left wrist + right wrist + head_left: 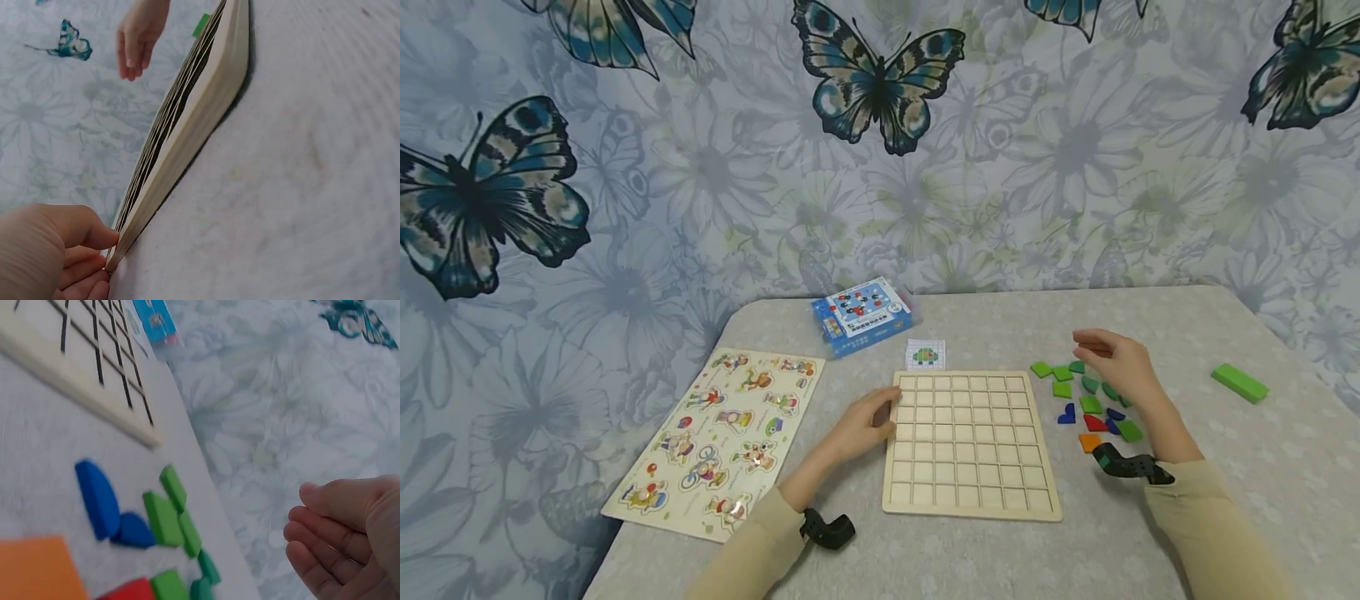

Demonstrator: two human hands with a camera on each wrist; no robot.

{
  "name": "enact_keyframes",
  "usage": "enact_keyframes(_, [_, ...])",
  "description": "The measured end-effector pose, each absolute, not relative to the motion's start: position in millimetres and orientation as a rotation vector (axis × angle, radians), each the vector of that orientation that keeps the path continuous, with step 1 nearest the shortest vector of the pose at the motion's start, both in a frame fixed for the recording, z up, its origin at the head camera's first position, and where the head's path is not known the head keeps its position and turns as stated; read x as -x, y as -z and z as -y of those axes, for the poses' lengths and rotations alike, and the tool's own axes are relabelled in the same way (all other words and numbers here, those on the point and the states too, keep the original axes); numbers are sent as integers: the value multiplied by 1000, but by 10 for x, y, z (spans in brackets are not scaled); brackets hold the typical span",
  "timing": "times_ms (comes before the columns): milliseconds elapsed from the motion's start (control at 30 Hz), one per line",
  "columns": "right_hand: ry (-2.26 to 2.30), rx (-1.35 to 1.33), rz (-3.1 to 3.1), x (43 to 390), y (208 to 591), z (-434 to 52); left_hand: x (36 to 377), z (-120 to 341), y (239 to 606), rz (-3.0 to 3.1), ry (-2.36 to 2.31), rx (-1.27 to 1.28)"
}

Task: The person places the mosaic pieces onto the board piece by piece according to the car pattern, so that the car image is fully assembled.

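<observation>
My left hand (pixel 859 423) touches the left edge of a square wooden grid board (pixel 891 467) with its thumb and fingertips; the same hand (pixel 53 253) sits at the board's edge in the left wrist view. Raised above a cluster of small coloured pieces, my right hand (pixel 1116 362) has loosely bent fingers and nothing visible in them. The cluster holds several green pieces (pixel 1062 389), dark blue ones (pixel 1066 414), a red piece (pixel 1094 423) and an orange square (pixel 1089 442). In the right wrist view the hand (pixel 340 534) is apart from the pieces.
Behind the board lies a small pattern card (pixel 926 354) with a green figure. A blue box (pixel 865 317) stands at the back. An illustrated sheet (pixel 722 433) lies on the left, and a long green block (pixel 1240 382) on the right. A patterned wall rises behind the table.
</observation>
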State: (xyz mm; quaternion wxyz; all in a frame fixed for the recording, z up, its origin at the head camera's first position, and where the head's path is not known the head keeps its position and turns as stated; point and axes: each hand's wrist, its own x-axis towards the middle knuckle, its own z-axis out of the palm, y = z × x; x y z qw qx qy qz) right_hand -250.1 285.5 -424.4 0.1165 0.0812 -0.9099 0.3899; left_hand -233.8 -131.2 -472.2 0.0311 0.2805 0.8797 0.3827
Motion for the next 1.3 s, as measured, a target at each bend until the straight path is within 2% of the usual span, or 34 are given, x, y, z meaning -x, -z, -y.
enact_keyframes(167, [-1136, -151, 2627, 2545, 4472, -2969, 2352, 1335, 4740, -2691, -1193, -854])
enact_keyframes(533, [-941, -210, 2619, 2570, 4743, -2992, 2343, 1326, 4778, -2694, -1193, -837])
enact_keyframes(967, [-885, -234, 2564, 2614, 4851, -2996, 2344, 1332, 4774, -2671, -1228, -840])
enact_keyframes(1300, [-928, -225, 2475, 2631, 4795, -2933, 2338, 1334, 4776, -2675, -1227, -837])
